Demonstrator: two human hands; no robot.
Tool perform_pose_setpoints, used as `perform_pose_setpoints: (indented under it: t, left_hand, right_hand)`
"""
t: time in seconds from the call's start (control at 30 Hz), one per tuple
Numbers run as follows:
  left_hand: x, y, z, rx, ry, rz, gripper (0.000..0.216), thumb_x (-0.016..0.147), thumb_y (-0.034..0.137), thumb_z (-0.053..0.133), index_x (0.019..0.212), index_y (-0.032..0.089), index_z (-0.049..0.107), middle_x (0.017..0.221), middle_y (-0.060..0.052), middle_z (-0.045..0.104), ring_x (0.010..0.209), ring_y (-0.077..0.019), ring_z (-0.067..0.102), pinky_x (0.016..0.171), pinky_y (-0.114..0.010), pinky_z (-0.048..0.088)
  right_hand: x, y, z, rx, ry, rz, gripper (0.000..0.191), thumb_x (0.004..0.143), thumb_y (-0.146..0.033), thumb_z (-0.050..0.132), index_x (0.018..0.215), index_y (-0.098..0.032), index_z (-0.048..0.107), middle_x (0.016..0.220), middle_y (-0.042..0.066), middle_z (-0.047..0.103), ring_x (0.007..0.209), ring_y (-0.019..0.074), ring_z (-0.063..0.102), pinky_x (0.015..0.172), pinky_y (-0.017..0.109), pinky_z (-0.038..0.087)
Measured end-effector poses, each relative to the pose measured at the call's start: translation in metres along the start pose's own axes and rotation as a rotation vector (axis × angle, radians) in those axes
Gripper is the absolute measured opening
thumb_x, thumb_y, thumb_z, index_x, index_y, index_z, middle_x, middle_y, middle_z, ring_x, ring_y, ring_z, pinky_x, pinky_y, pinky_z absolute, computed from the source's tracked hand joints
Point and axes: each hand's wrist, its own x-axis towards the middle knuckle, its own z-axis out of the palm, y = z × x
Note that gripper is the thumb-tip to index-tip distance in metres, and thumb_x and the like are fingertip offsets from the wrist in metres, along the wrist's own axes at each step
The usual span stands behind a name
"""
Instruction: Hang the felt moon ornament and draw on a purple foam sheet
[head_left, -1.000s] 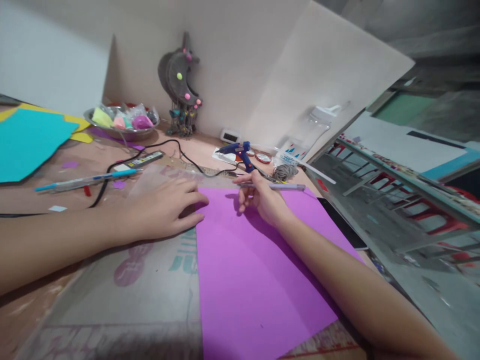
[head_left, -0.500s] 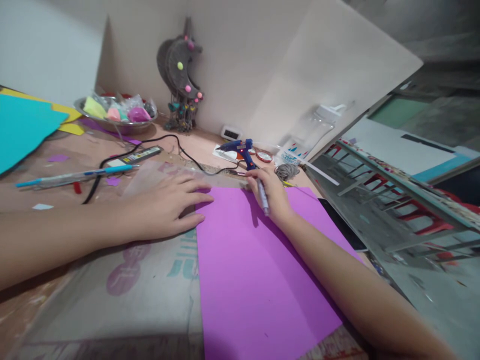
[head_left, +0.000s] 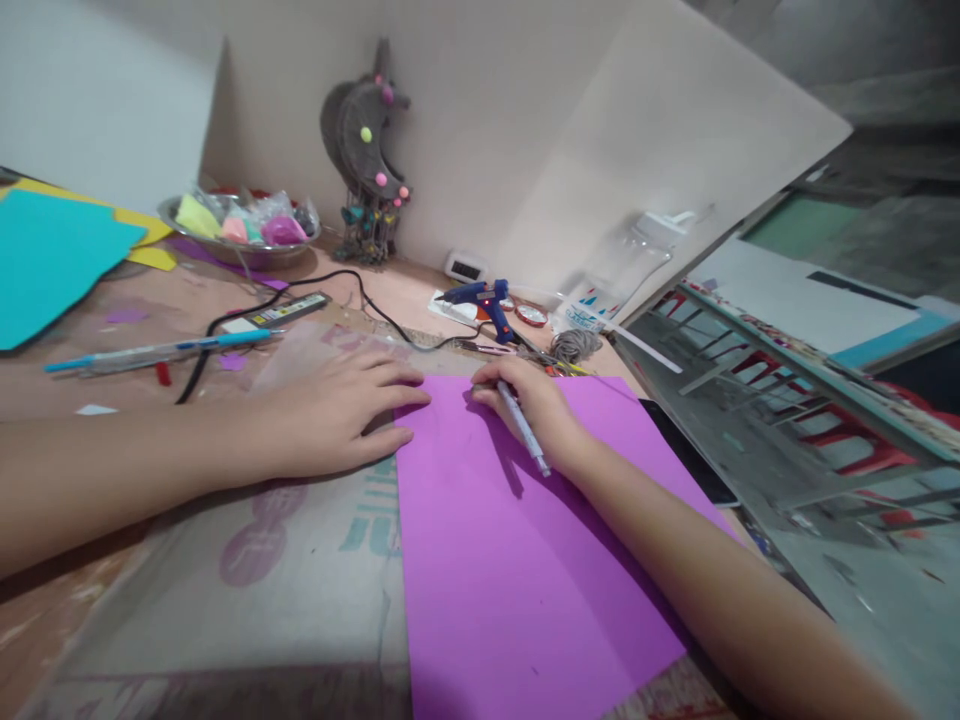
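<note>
A purple sheet (head_left: pixel 517 570) lies flat in front of me on a printed plastic-covered surface (head_left: pixel 315 600). My left hand (head_left: pixel 352 405) rests with spread fingers, its fingertips on the sheet's left edge near the top. Close to the top edge, my right hand (head_left: pixel 532 405) grips a pale grey pen (head_left: pixel 525 430) that slants back toward me. The pen's tip is hidden behind my fingers, so I cannot tell whether it touches the sheet.
Beyond the sheet lie a blue glue gun (head_left: pixel 484 305) with a black cord and a ball of grey yarn (head_left: pixel 576 345). A metal bowl (head_left: pixel 270 255) holds bagged coloured clay. A blue pen (head_left: pixel 165 350) is at left, a crescent-shaped ornament (head_left: pixel 364 140) behind, and a clear jug (head_left: pixel 637 260) at right.
My right hand with the pen has shifted left and slightly toward me along the sheet's top. The view has moved a little; my left hand keeps its place on the sheet.
</note>
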Motion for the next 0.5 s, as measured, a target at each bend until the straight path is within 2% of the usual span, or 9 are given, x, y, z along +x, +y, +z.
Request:
perform_pose_setpoints:
  t: [0.1,0.2,0.5]
  left_hand:
    - [0.0,0.0,0.0,0.016,-0.011,0.006,0.046,0.1,0.044,0.048,0.135,0.023,0.069,0.145,-0.009,0.063,0.135,-0.0323,0.055,0.12,-0.054,0.038]
    - [0.0,0.001,-0.001,0.026,-0.013,0.011,0.047,0.1,0.045,0.047,0.136,0.022,0.068,0.146,-0.01,0.063,0.136,-0.0327,0.055,0.12,-0.055,0.038]
    - [0.002,0.002,-0.002,0.019,-0.013,0.004,0.048,0.099,0.045,0.048,0.134,0.022,0.07,0.144,-0.011,0.064,0.135,-0.0336,0.055,0.12,-0.056,0.037]
  right_hand:
    - [0.003,-0.007,-0.005,0.087,-0.108,-0.033,0.007,0.092,-0.021,0.068,0.098,-0.021,0.071,0.096,0.004,0.07,0.088,0.0187,0.066,0.083,0.033,0.054]
    - [0.006,-0.009,-0.01,0.131,-0.155,-0.011,0.008,0.091,-0.018,0.068,0.097,-0.021,0.072,0.094,0.004,0.07,0.087,0.0188,0.067,0.083,0.033,0.054]
    - [0.005,-0.005,0.009,0.102,-0.025,-0.038,0.004,0.091,-0.023,0.07,0.094,-0.021,0.073,0.095,0.006,0.072,0.091,0.0206,0.068,0.085,0.035,0.054]
